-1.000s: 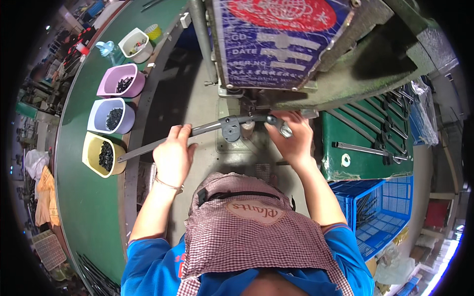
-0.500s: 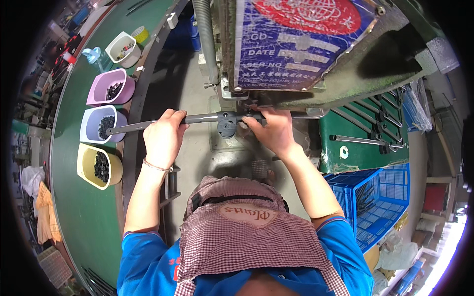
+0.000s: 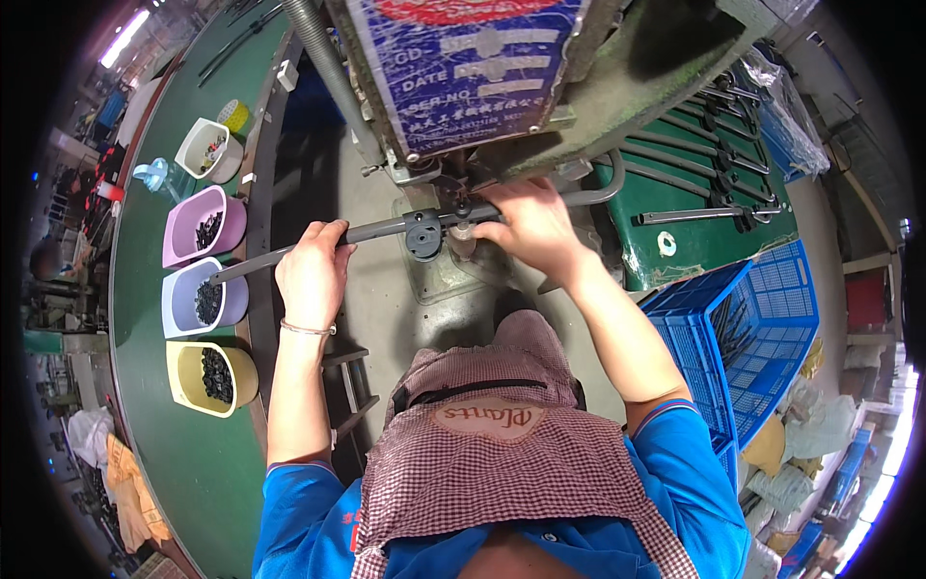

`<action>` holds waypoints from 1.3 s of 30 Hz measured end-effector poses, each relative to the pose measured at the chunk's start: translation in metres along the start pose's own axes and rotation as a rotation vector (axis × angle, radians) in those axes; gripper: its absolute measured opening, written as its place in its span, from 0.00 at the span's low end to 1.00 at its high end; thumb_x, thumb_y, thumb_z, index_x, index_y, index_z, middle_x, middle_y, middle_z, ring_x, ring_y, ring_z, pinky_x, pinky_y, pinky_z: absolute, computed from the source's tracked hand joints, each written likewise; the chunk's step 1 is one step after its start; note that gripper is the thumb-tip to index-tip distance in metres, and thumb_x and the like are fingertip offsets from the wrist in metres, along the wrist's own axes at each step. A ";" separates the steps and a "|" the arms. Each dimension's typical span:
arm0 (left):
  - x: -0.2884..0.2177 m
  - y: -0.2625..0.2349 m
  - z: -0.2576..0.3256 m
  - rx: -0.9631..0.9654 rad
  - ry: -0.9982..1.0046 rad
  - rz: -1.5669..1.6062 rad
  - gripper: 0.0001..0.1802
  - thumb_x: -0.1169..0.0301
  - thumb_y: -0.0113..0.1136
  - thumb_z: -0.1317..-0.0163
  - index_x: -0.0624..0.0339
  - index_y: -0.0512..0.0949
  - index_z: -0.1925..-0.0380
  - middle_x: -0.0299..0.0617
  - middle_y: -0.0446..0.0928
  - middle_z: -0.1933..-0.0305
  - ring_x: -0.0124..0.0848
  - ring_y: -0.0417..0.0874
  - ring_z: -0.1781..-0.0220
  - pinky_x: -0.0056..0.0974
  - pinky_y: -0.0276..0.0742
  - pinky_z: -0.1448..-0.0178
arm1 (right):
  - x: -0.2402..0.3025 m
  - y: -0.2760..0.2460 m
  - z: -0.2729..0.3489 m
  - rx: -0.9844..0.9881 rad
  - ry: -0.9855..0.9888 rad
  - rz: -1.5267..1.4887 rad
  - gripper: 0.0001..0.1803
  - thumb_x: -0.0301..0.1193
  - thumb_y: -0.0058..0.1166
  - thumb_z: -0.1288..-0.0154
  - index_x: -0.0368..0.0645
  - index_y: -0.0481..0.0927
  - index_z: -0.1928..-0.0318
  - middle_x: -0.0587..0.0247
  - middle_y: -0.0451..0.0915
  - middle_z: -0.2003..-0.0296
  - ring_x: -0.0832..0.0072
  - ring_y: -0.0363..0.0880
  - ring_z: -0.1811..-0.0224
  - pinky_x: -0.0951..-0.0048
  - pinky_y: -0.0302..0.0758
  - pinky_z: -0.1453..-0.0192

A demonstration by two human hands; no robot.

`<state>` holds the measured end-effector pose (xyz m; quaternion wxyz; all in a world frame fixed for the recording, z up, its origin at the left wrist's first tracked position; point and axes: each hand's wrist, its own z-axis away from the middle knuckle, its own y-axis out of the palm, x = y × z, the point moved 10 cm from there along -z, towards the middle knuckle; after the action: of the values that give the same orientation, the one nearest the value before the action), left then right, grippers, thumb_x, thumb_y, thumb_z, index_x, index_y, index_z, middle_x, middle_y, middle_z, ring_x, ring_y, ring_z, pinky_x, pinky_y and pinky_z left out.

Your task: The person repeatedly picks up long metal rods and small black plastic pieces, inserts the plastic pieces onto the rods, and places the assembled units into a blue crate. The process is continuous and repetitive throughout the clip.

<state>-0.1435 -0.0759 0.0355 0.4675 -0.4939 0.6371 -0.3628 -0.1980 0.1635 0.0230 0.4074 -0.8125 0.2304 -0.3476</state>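
Matt grey metal rod [image 3: 318,241], glossy plastic tubs [image 3: 198,230].

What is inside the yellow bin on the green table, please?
The yellow bin holds a heap of small black parts, filling only part of it. What lies beneath the heap, and what the parts are, cannot be made out.

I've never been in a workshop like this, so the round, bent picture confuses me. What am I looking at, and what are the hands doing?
The camera sits on a worker's head and looks straight down, so the wide lens bends the edges. You see the person's checked apron and blue sleeves at the bottom. The left hand grips a long grey metal rod with a round black fitting on it. The right hand steadies the rod's other part under a press-like machine. On the green bench at left stand a pink tub, a lilac tub and a yellow tub of small black parts. A blue crate sits at right.
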 end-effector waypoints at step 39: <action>0.006 0.003 0.004 -0.014 -0.087 0.038 0.16 0.69 0.70 0.45 0.52 0.84 0.55 0.38 0.83 0.54 0.42 0.86 0.59 0.41 0.80 0.58 | -0.035 -0.036 0.019 0.046 -0.094 0.179 0.20 0.42 0.68 0.47 0.47 0.84 0.54 0.63 0.83 0.61 0.63 0.78 0.53 0.61 0.68 0.52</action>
<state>-0.1414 -0.0813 0.0302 0.4982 -0.5002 0.6279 -0.3277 -0.2033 0.2163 0.0318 0.4658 -0.7944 0.2748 -0.2765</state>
